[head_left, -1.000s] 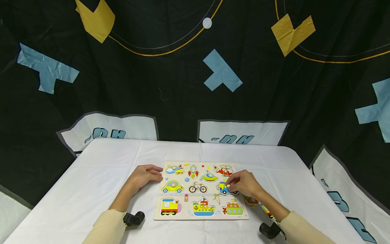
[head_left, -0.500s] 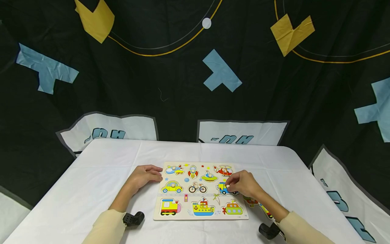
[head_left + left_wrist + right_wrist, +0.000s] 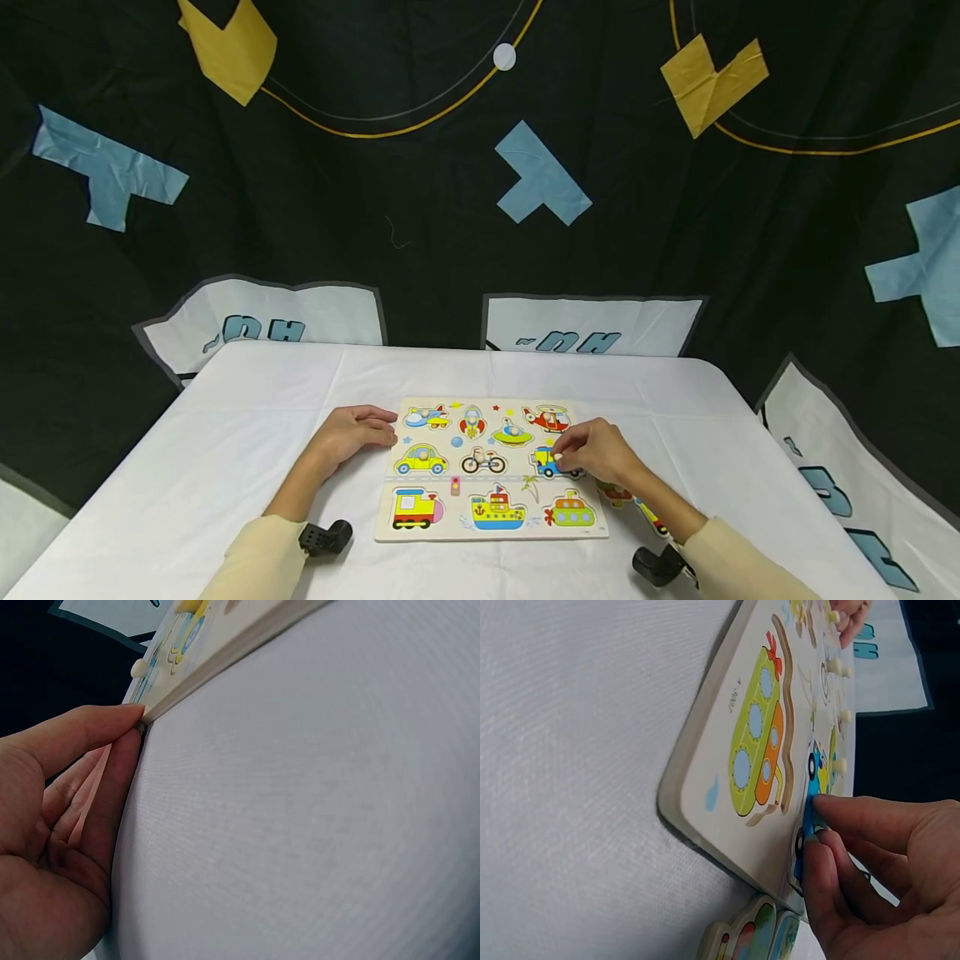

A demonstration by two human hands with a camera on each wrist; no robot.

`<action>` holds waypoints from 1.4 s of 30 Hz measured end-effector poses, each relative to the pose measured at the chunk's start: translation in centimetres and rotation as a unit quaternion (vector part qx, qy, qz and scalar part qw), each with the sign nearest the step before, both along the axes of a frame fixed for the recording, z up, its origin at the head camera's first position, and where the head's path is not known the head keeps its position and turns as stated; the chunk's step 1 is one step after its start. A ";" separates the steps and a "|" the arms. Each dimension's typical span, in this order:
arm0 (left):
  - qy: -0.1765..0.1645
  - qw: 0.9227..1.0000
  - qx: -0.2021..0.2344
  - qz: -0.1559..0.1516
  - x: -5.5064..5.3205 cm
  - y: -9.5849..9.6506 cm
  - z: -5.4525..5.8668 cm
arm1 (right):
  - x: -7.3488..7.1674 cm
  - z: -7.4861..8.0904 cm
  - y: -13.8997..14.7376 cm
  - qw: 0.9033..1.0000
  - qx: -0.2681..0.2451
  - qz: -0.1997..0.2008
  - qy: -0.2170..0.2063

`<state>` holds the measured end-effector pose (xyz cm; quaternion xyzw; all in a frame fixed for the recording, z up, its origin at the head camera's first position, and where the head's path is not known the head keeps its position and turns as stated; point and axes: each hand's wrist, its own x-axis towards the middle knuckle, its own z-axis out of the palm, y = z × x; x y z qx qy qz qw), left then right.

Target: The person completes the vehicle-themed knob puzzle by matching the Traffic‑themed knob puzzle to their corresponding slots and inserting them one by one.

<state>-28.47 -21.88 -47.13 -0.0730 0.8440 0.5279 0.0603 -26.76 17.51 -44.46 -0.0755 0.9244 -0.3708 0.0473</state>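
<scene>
A wooden peg puzzle board (image 3: pixel 517 493) with vehicle pictures lies on the white table. At its right side my right hand (image 3: pixel 600 450) pinches the blue truck puzzle piece (image 3: pixel 544 461) by its knob. In the right wrist view, thumb and fingers meet over the blue truck piece (image 3: pixel 810 784); whether it sits fully down in its recess, I cannot tell. The fingertips of my left hand (image 3: pixel 348 433) touch the board's left edge, fingers fairly straight. Up close, the left wrist view has the left hand (image 3: pixel 75 795) against the board's edge (image 3: pixel 225 664).
Loose puzzle pieces (image 3: pixel 651 517) lie right of the board, partly under the right forearm. Knobbed pieces such as the yellow car (image 3: pixel 422 458) sit in the board. The submarine recess (image 3: pixel 754 739) holds only its printed picture. A black curtain (image 3: pixel 435 275) hangs behind.
The head view has drifted very slightly, so everything appears a little further left. Both hands keep their places on the board and the truck piece.
</scene>
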 end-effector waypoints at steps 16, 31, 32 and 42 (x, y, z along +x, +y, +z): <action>0.006 1.000 0.002 -0.001 0.0 -0.1 -0.1 | -0.1 0.0 -0.1 1.000 0.007 0.002 -0.014; 0.000 1.000 0.002 0.004 0.0 -0.1 -0.1 | -0.4 0.5 -0.1 1.000 0.010 0.008 -0.028; 0.000 1.000 0.002 0.004 0.0 -0.1 -0.2 | -0.4 0.6 0.1 0.999 0.012 0.012 -0.029; 0.004 1.000 0.003 0.007 0.0 -0.1 -0.1 | -0.8 2.7 3.0 1.000 0.022 -0.002 -0.021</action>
